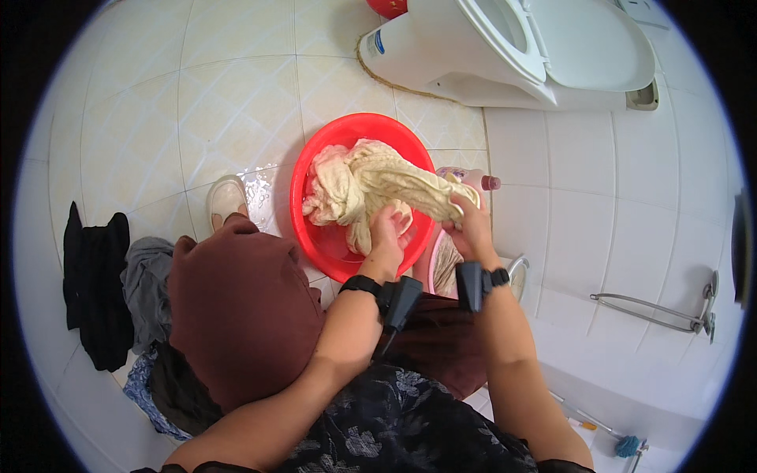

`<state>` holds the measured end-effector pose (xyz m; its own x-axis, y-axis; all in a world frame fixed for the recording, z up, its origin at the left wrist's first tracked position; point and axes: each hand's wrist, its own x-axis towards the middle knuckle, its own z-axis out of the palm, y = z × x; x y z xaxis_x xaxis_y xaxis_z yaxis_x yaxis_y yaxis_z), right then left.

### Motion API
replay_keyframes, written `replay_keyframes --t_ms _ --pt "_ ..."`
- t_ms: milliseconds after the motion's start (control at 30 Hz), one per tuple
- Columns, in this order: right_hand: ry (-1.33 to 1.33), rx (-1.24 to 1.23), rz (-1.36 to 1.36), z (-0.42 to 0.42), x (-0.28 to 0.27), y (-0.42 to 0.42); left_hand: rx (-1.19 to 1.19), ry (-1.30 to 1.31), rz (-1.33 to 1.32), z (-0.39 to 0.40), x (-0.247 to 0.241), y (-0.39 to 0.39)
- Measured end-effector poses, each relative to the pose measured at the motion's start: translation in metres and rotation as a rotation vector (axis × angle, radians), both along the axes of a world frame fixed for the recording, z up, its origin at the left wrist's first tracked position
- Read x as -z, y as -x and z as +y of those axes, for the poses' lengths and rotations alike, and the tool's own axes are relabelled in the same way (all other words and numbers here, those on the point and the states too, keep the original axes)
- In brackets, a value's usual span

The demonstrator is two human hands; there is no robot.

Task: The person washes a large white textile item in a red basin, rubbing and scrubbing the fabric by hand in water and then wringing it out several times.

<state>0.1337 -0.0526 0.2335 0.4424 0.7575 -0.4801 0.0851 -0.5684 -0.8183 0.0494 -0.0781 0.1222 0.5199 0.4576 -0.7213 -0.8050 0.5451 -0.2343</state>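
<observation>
A wet, cream-coloured textured cloth (384, 168) lies bunched and twisted in a red plastic basin (300, 236) on the floor. One end of it is lifted over the basin's right rim. That raised end is gripped by my right hand (471, 230), with the thumb on top of the fabric. My left hand (390, 233) is over the near part of the basin, fingers apart, close against a hanging fold of the same cloth. Whether its fingertips touch the fold is hard to see. Some water shows in the bottom of the basin.
Right of the basin stand a bottle with a pink cap (490, 182) and a pink tub (436, 266) holding a brownish item. A white toilet (449, 59) is beyond. Dark and grey clothes (148, 290) lie at left. Water wets the tiles (263, 195) beside my shoe (226, 200).
</observation>
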Motion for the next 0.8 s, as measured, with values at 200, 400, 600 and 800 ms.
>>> replay_keyframes --t_ms 200,400,600,800 --pt "-0.137 -0.809 -0.589 -0.045 -0.019 0.013 -0.437 -0.154 -0.28 0.024 -0.018 0.026" --pt "-0.141 -0.911 -0.923 -0.033 0.009 0.055 -0.061 -0.189 -0.071 0.03 0.037 0.009" --pt "0.259 -0.684 -0.968 0.022 0.051 0.001 -0.103 -0.23 0.334 0.01 -0.032 0.005" --pt "0.009 -0.978 -0.732 -0.033 0.04 0.016 -0.12 -0.215 -0.241 0.021 0.026 0.03"
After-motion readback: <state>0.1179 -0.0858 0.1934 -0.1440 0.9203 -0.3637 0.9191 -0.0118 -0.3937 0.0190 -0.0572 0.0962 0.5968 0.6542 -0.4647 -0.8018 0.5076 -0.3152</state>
